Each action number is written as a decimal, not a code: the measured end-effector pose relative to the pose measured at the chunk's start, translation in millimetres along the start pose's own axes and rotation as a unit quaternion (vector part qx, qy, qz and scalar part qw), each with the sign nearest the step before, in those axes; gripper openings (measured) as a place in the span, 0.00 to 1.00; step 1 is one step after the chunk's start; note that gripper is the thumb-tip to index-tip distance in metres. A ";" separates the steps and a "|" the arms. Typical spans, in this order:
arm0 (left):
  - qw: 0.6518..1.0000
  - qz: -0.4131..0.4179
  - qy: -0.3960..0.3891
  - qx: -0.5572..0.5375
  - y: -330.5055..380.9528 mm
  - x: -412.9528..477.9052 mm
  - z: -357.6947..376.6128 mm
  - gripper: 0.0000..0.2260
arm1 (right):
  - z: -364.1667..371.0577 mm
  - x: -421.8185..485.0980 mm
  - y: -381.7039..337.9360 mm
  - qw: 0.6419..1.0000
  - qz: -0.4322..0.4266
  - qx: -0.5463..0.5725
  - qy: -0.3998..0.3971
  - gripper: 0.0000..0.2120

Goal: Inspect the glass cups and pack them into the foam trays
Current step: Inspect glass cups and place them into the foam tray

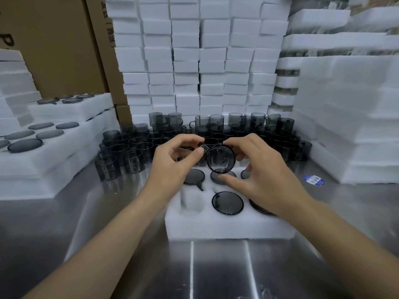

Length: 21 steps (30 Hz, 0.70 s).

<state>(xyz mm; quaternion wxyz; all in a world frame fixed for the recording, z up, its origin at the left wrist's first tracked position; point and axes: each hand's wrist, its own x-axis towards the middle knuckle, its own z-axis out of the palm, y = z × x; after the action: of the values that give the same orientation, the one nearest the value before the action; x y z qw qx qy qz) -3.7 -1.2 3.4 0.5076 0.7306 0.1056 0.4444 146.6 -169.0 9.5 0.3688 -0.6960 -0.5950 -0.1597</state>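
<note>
A smoky grey glass cup is held up above the white foam tray, its round mouth turned toward me. My left hand pinches its handle at the upper left. My right hand holds the cup's right side, with the thumb under the rim. In the tray, several cups sit upside down in their holes, dark bases up. One hole at the tray's front left holds no cup.
A crowd of loose grey cups stands on the steel table behind the tray. Filled foam trays are stacked at left, foam stacks at right and a wall of foam blocks behind. Cardboard boxes rise at back left.
</note>
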 end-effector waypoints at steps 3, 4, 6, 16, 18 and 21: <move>1.000 -0.001 -0.001 -0.002 -0.5 -0.1 0.6 0.08 | -0.8 -0.2 -1.3 1.000 -0.005 -0.015 -0.001 0.28; 1.000 -0.001 -0.001 -0.002 -0.6 0.0 0.7 0.08 | -0.9 -0.3 -1.7 1.000 -0.006 -0.021 -0.002 0.28; 1.000 0.000 -0.002 0.001 -0.9 0.0 1.1 0.08 | -1.2 -0.6 -2.5 1.000 -0.008 -0.030 0.002 0.28; 1.000 0.007 0.001 0.008 -2.7 0.7 1.9 0.09 | -1.3 -1.0 -3.7 1.000 0.000 -0.010 -0.004 0.30; 1.000 0.010 0.003 0.013 -2.9 0.6 1.9 0.09 | -1.5 -1.2 -4.2 1.000 0.000 -0.016 -0.001 0.30; 1.000 0.020 0.006 0.019 -1.4 -0.2 1.2 0.09 | -2.1 -1.6 -4.7 1.000 -0.009 -0.020 0.018 0.31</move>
<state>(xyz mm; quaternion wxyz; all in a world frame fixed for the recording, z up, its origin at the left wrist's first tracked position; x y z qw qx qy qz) -2.6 -1.5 2.0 0.4835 0.7394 0.1026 0.4573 142.2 -171.4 11.4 0.3640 -0.6946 -0.5916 -0.1870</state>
